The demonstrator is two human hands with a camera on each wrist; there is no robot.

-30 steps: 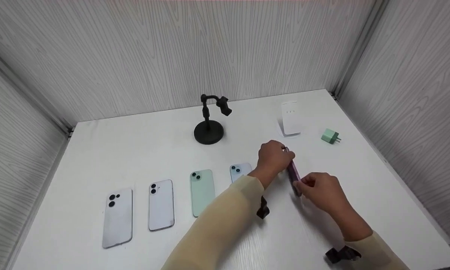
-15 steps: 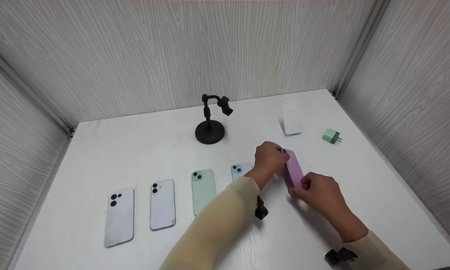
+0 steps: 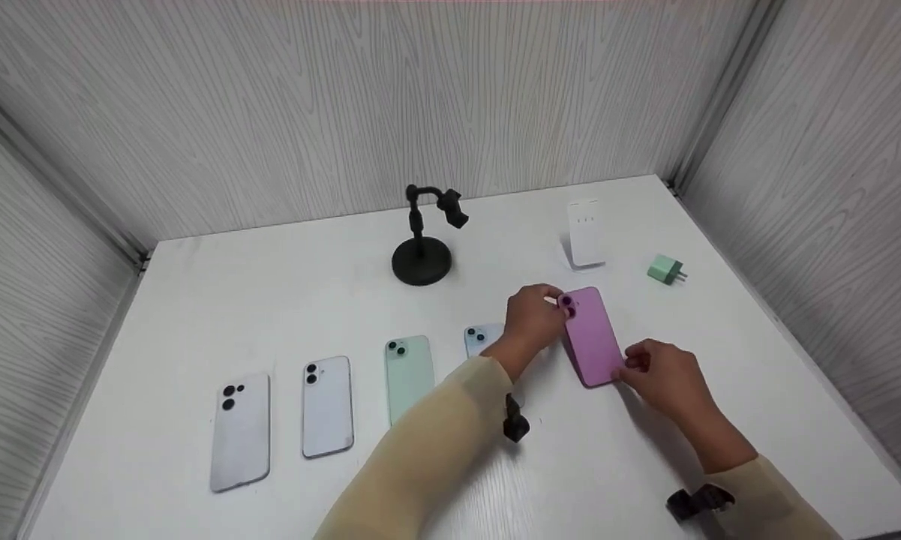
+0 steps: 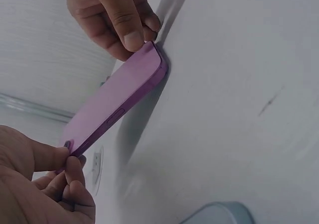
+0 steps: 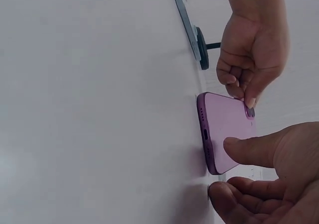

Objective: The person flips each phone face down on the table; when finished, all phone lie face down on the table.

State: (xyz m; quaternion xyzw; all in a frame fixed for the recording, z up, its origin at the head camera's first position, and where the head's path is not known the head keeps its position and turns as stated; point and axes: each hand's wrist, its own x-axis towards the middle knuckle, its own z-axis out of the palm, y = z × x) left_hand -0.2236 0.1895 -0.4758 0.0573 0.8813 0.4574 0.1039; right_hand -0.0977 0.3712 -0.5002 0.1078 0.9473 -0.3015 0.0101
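Note:
A pink phone (image 3: 595, 341) is tilted just over the white tabletop, back and camera lenses showing. My left hand (image 3: 533, 317) pinches its upper left corner by the lenses. At the lower right corner my right hand (image 3: 664, 375) holds it, thumb (image 5: 244, 149) against the back and other fingers curled beside the edge. The right wrist view shows a narrow gap between those fingertips and the edge. A light blue phone (image 3: 482, 334) lies partly hidden behind my left forearm. Left of it are a green phone (image 3: 409, 375), a white phone (image 3: 328, 409) and a larger pale phone (image 3: 240, 435).
A black phone stand (image 3: 421, 261) with a round base stands at the back. Behind the pink phone is a white stand (image 3: 586, 234). A green charger plug (image 3: 665, 269) lies at the right. Grey wood-grain panels (image 3: 390, 105) enclose the table.
The pink phone has turned from edge-on until its back faces up, shifting slightly right. My right hand has moved slightly right; my left hand has drawn a little left, keeping its corner.

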